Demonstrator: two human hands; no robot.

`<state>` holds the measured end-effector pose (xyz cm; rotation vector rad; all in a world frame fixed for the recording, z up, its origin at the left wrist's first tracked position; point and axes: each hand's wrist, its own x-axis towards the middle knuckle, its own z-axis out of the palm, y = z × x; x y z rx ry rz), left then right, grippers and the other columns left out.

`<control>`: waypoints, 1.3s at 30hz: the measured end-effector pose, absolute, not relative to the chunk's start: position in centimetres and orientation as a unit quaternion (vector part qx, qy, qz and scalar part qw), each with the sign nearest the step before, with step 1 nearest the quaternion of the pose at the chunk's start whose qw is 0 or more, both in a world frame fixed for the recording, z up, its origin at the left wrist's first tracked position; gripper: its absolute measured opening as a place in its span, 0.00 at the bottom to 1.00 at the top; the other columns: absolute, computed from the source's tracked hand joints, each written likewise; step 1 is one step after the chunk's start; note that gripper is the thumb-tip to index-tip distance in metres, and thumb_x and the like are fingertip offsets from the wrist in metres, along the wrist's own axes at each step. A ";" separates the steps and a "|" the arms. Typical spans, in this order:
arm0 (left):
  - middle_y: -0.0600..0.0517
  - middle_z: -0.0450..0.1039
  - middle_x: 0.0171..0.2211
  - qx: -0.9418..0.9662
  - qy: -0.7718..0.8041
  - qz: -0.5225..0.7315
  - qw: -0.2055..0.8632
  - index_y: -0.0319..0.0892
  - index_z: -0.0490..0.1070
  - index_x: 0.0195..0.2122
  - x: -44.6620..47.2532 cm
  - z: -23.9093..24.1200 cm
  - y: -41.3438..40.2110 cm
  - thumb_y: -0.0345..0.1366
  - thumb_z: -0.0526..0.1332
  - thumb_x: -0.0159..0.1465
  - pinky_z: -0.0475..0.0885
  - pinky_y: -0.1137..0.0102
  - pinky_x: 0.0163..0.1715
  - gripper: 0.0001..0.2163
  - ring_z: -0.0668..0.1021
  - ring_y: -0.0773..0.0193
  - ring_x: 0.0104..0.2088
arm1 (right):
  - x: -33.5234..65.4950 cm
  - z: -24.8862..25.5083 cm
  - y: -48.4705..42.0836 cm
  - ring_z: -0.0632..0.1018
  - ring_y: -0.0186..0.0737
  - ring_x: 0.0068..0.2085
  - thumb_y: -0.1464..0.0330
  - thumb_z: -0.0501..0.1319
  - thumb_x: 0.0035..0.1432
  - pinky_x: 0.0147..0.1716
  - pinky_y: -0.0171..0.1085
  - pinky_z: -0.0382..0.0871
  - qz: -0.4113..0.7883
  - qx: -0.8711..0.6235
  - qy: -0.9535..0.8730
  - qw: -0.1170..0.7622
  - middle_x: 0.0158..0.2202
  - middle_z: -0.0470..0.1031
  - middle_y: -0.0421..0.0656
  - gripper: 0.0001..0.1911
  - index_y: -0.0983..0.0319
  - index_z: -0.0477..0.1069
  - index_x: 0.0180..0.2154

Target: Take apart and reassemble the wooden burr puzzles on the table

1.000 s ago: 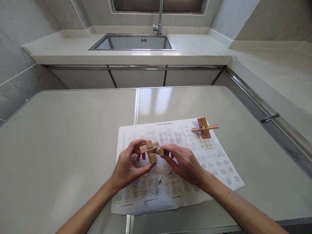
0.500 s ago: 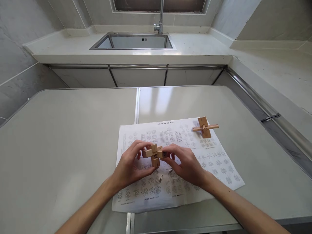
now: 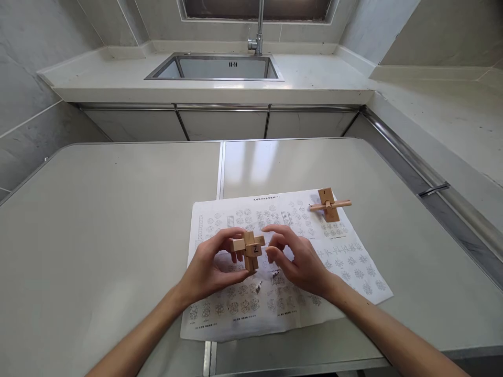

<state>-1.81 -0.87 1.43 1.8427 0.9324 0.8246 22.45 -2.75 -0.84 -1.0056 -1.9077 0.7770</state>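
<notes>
My left hand (image 3: 214, 262) grips a small wooden burr puzzle (image 3: 250, 250), thumb below and fingers above and behind. Its light-brown bars interlock crosswise, and one end facing me carries a dark mark like a Z or 2. Just right of the puzzle is my right hand (image 3: 296, 259), its thumb and index finger curved and apart with nothing between them. Beneath both hands lies a creased instruction sheet (image 3: 220, 324) printed with rows of puzzle diagrams; two small torn spots show near its middle.
A second wooden puzzle (image 3: 329, 204), a flat board crossed by thin bars, rests on the sheet's far right corner. The pale table (image 3: 118, 220) has a metal seam. Behind it are a counter (image 3: 314, 73), a steel sink (image 3: 220, 68) and a tap (image 3: 258, 42).
My right fingers have let go of the burr puzzle and moved slightly right, spreading apart. The puzzle has turned a little in my left hand, so its marked end faces me.
</notes>
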 end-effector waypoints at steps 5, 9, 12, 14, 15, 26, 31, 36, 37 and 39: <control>0.50 0.79 0.43 0.727 0.367 0.330 0.476 0.47 0.70 0.58 -1.7 1.8 -0.9 0.35 0.76 0.59 0.82 0.63 0.43 0.27 0.82 0.62 0.36 | 22.3 -0.7 -2.6 0.76 0.37 0.30 0.61 0.56 0.77 0.30 0.36 0.72 0.376 -0.401 -0.744 0.379 0.33 0.77 0.40 0.09 0.57 0.69 0.51; 0.46 0.77 0.50 0.722 0.359 0.338 0.485 0.48 0.71 0.58 -1.7 1.8 -0.9 0.35 0.77 0.59 0.82 0.64 0.42 0.27 0.82 0.60 0.39 | 22.3 0.0 -2.6 0.75 0.37 0.30 0.57 0.54 0.78 0.32 0.36 0.71 0.467 -0.385 -0.712 0.357 0.31 0.75 0.39 0.13 0.59 0.69 0.47; 0.46 0.76 0.53 0.729 0.343 0.333 0.489 0.50 0.71 0.60 -1.9 1.7 -0.9 0.33 0.76 0.59 0.82 0.64 0.44 0.28 0.82 0.61 0.40 | 22.4 0.6 -2.5 0.72 0.35 0.29 0.55 0.52 0.78 0.30 0.35 0.68 0.545 -0.361 -0.681 0.330 0.29 0.72 0.37 0.16 0.59 0.70 0.44; 0.47 0.76 0.53 0.739 0.332 0.328 0.486 0.51 0.70 0.61 -2.1 1.6 -0.8 0.32 0.76 0.60 0.81 0.63 0.45 0.29 0.82 0.61 0.41 | 22.6 0.8 -2.4 0.70 0.34 0.27 0.54 0.52 0.78 0.30 0.35 0.67 0.585 -0.343 -0.666 0.310 0.27 0.70 0.36 0.18 0.59 0.69 0.42; 0.47 0.76 0.53 0.745 0.328 0.325 0.481 0.52 0.70 0.61 -2.1 1.6 -0.8 0.32 0.76 0.60 0.81 0.63 0.46 0.30 0.82 0.61 0.41 | 22.7 0.9 -2.3 0.70 0.34 0.27 0.53 0.51 0.78 0.30 0.35 0.66 0.602 -0.335 -0.659 0.301 0.26 0.69 0.36 0.20 0.59 0.68 0.40; 0.44 0.77 0.58 0.731 0.387 0.338 0.449 0.52 0.64 0.69 -2.5 1.1 -0.2 0.41 0.66 0.71 0.81 0.62 0.44 0.26 0.82 0.61 0.40 | 23.0 0.0 -1.5 0.70 0.33 0.24 0.47 0.59 0.72 0.25 0.34 0.68 0.736 -0.363 -0.438 0.367 0.27 0.69 0.36 0.23 0.60 0.70 0.39; 0.45 0.76 0.57 0.704 0.441 0.335 0.444 0.50 0.68 0.61 -2.4 1.8 0.1 0.45 0.62 0.74 0.79 0.64 0.43 0.17 0.82 0.62 0.39 | 24.3 -0.2 -0.2 0.65 0.28 0.22 0.51 0.68 0.67 0.16 0.26 0.60 0.763 -0.386 -0.244 0.457 0.27 0.65 0.33 0.20 0.60 0.69 0.37; 0.47 0.77 0.51 0.700 0.459 0.323 0.441 0.48 0.73 0.54 -2.5 2.0 0.1 0.47 0.62 0.74 0.78 0.67 0.41 0.13 0.81 0.62 0.38 | 25.0 -0.7 0.7 0.64 0.27 0.22 0.56 0.72 0.63 0.14 0.23 0.61 0.751 -0.384 -0.149 0.516 0.27 0.63 0.33 0.18 0.60 0.69 0.36; 0.47 0.77 0.51 0.700 0.461 0.323 0.439 0.48 0.74 0.54 -2.5 2.0 0.1 0.46 0.62 0.74 0.77 0.67 0.40 0.13 0.81 0.62 0.38 | 25.1 -0.9 0.8 0.64 0.27 0.22 0.55 0.73 0.62 0.14 0.23 0.62 0.746 -0.383 -0.147 0.524 0.27 0.62 0.33 0.19 0.59 0.68 0.36; 0.47 0.78 0.50 0.699 0.466 0.324 0.434 0.47 0.74 0.53 -2.7 2.0 0.2 0.46 0.62 0.74 0.77 0.68 0.38 0.12 0.81 0.63 0.38 | 25.3 -1.1 0.9 0.64 0.27 0.22 0.55 0.73 0.62 0.14 0.23 0.63 0.735 -0.385 -0.147 0.539 0.27 0.62 0.33 0.19 0.58 0.67 0.36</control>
